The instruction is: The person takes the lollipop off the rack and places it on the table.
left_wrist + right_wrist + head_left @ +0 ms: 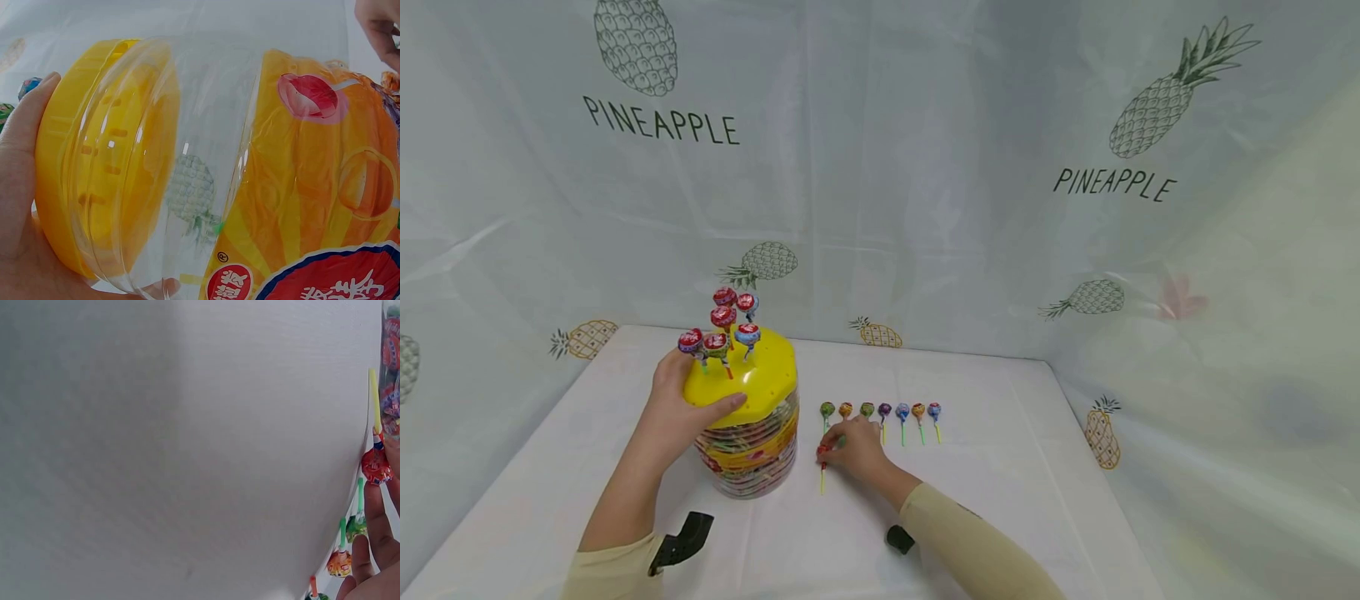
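Yellow lid (pixel 752 379) of clear plastic candy jar (pixel 751 458) gripped by left hand (pixel 676 408), lollipops standing in lid (pixel 722 321); right hand (pixel 853 450) at jar's 3 o'clock, fingertips pinching red lollipop (pixel 823 454) on white table (pixel 1015 467); row of lollipops (pixel 883 411) at hand's 12 o'clock.

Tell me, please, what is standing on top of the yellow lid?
Six wrapped lollipops stand upright in the yellow lid. The left hand covers its near-left edge, so any holes there are hidden.
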`<act>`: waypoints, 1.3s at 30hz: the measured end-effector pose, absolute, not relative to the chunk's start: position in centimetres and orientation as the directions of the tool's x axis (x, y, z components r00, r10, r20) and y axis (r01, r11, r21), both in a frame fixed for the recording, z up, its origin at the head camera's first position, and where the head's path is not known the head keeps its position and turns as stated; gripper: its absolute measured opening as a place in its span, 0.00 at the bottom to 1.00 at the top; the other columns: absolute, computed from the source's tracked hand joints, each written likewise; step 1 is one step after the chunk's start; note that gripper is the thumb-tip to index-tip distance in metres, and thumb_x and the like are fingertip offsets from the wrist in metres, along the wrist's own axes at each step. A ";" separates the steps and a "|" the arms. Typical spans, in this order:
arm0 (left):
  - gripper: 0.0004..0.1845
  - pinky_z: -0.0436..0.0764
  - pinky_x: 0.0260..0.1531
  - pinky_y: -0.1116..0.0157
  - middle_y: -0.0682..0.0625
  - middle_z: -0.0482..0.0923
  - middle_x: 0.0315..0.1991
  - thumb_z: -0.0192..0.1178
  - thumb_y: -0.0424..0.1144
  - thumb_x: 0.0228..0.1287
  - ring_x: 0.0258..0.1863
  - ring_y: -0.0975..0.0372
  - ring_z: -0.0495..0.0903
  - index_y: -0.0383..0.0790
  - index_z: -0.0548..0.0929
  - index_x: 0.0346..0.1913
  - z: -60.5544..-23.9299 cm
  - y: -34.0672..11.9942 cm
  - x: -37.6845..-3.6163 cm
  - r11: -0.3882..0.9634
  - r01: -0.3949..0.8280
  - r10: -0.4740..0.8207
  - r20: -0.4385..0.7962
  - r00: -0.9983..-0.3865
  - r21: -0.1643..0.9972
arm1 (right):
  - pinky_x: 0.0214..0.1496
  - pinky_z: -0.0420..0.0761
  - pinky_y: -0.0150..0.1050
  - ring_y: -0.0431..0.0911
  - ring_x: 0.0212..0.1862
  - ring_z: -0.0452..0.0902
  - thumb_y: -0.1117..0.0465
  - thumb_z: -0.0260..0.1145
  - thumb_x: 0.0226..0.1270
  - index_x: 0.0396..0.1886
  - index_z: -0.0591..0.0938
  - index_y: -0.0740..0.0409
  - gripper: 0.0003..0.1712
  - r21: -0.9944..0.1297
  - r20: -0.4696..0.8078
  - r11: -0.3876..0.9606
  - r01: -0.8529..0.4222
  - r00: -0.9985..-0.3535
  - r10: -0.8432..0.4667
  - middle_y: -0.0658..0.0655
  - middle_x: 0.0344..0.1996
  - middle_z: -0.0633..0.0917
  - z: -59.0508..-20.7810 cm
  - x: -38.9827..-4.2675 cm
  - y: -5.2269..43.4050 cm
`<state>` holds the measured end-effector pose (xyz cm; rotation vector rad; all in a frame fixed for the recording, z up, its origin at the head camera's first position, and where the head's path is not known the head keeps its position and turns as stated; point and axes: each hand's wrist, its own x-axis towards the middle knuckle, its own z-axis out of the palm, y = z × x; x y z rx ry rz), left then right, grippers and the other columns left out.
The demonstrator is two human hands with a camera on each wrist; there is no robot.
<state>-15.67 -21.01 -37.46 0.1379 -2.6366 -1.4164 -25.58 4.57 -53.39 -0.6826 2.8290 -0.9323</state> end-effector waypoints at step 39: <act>0.55 0.65 0.60 0.38 0.33 0.35 0.74 0.70 0.52 0.57 0.68 0.34 0.49 0.31 0.47 0.76 -37.4 -20.8 -15.7 0.543 -0.025 -0.163 0.076 -0.984 0.839 | 0.51 0.63 0.46 0.48 0.47 0.73 0.56 0.76 0.56 0.38 0.89 0.51 0.10 -0.661 0.200 0.615 -0.430 -0.891 -0.408 0.44 0.35 0.85 -46.7 -27.1 4.9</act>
